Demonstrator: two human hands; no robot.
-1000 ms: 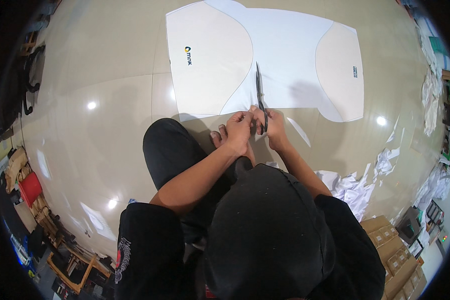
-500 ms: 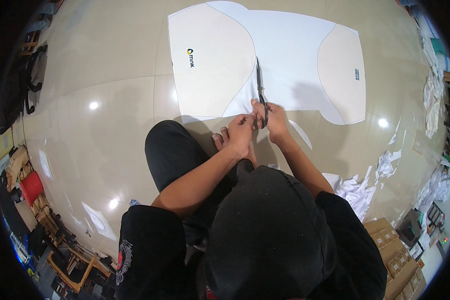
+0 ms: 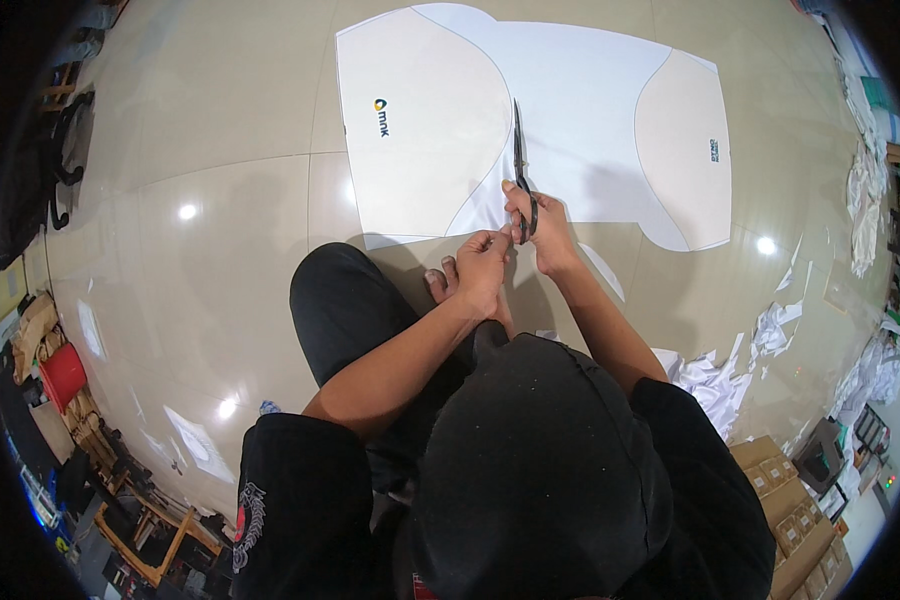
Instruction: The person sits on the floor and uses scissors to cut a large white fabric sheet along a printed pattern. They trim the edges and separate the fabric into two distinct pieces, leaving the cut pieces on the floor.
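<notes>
A white sheet (image 3: 580,120) with cream panels outlined on it, some bearing small printed marks, lies flat on the floor ahead of me. My right hand (image 3: 550,235) is closed round the handles of long black scissors (image 3: 519,150). Their blades point away from me across the sheet, close to the curved outline of the large left cream panel (image 3: 425,130). At the sheet's near edge, my left hand (image 3: 482,268) pinches the white material just left of the scissor handles. Small folds show in the sheet near these fingers.
Beside the sheet's near edge lies a thin white offcut (image 3: 602,272). A heap of white scraps (image 3: 715,385) sits to the right, with cardboard boxes (image 3: 785,500) nearer me. At left are a red object (image 3: 62,375) and a wooden frame (image 3: 145,545). My bent knee (image 3: 340,310) is close to my left arm.
My right hand and the scissors have slid a little farther forward along the sheet, away from me. My left hand has stayed nearly in place at the near edge.
</notes>
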